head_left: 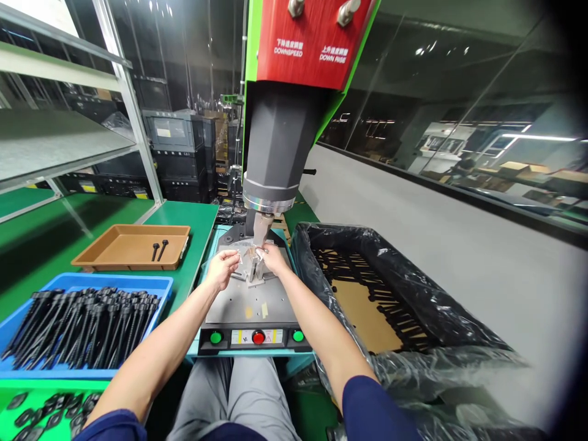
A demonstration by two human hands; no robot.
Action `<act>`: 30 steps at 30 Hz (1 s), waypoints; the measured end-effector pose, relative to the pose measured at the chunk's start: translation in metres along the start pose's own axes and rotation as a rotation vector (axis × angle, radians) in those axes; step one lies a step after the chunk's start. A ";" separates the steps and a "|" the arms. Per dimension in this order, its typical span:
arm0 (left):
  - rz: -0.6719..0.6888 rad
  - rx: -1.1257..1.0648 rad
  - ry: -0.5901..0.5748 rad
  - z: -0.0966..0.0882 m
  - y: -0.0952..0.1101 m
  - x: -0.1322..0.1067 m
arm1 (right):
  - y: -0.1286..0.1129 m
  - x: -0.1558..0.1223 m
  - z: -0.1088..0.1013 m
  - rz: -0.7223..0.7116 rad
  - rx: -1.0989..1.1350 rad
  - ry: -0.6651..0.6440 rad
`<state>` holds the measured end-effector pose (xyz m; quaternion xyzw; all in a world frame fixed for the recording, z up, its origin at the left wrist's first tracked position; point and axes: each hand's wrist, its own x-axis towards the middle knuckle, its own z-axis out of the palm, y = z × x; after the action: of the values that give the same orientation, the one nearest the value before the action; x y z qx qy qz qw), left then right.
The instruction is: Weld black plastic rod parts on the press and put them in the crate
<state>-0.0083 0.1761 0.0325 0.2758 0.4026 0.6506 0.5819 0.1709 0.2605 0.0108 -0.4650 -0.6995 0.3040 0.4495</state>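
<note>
Both my hands are at the metal fixture [255, 274] on the press's grey base plate, just under the tapered metal horn [263, 228]. My left hand [222, 269] is closed in a pinch on the fixture's left side, with a thin, clear piece like plastic film [239, 258] at its fingertips. On the other side my right hand [274, 260] is closed too, its fingertips beside the horn's lower end. A small pale bit shows there, but what those fingers grip is too small to make out.
Left are a brown tray [131, 267] with two black parts, a blue tray [168, 288] of long black parts and a green tray [13, 422] of small black pieces. A lined bin [413, 294] stands right. Buttons [258, 337] line the press front.
</note>
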 end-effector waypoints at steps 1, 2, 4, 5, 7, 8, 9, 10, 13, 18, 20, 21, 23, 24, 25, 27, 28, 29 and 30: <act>0.001 0.006 0.002 0.000 -0.001 0.000 | 0.002 -0.001 0.001 -0.010 0.012 0.014; 0.002 0.013 0.005 -0.001 -0.003 0.000 | 0.003 -0.002 0.003 -0.017 0.042 0.032; 0.007 0.029 0.014 -0.001 -0.007 0.000 | 0.008 -0.005 0.007 0.010 0.173 0.067; 0.013 0.039 0.020 -0.001 -0.010 0.001 | 0.011 -0.007 0.008 0.056 0.274 0.091; 0.027 0.062 0.031 -0.001 -0.015 0.003 | 0.016 -0.009 0.009 0.198 0.509 0.165; 0.036 0.074 0.035 -0.001 -0.018 0.004 | 0.017 -0.010 0.008 0.271 0.615 0.213; 0.045 0.088 0.040 -0.001 -0.020 0.005 | 0.018 -0.010 0.006 0.332 0.703 0.262; 0.053 0.102 0.045 0.000 -0.023 0.006 | 0.019 -0.011 0.002 0.382 0.773 0.304; 0.078 0.147 0.060 0.000 -0.028 0.009 | 0.016 -0.010 -0.010 0.494 0.926 0.356; 0.113 0.214 0.055 0.002 -0.031 0.011 | 0.007 -0.009 -0.019 0.604 0.958 0.376; 0.123 0.236 0.043 0.001 -0.031 0.010 | 0.005 -0.008 -0.017 0.618 0.925 0.376; 0.131 0.250 0.032 0.001 -0.031 0.010 | 0.004 -0.008 -0.015 0.621 0.916 0.384; 0.151 0.285 0.012 0.000 -0.031 0.010 | 0.005 -0.008 -0.013 0.619 0.920 0.416; 0.160 0.305 0.006 -0.001 -0.031 0.011 | 0.005 -0.008 -0.013 0.614 0.928 0.434; 0.169 0.324 0.005 -0.002 -0.030 0.011 | 0.006 -0.008 -0.013 0.607 0.937 0.446; 0.176 0.346 0.017 -0.004 -0.030 0.014 | 0.008 -0.008 -0.013 0.595 0.950 0.458; 0.180 0.351 0.024 -0.005 -0.029 0.015 | 0.009 -0.008 -0.013 0.592 0.954 0.460; 0.189 0.352 0.029 -0.006 -0.029 0.016 | 0.009 -0.008 -0.013 0.589 0.957 0.462; 0.200 0.351 0.034 -0.007 -0.029 0.018 | 0.010 -0.008 -0.013 0.586 0.958 0.462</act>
<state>-0.0018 0.1919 0.0025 0.4005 0.4903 0.6294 0.4506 0.1878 0.2571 0.0052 -0.4383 -0.2120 0.5872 0.6466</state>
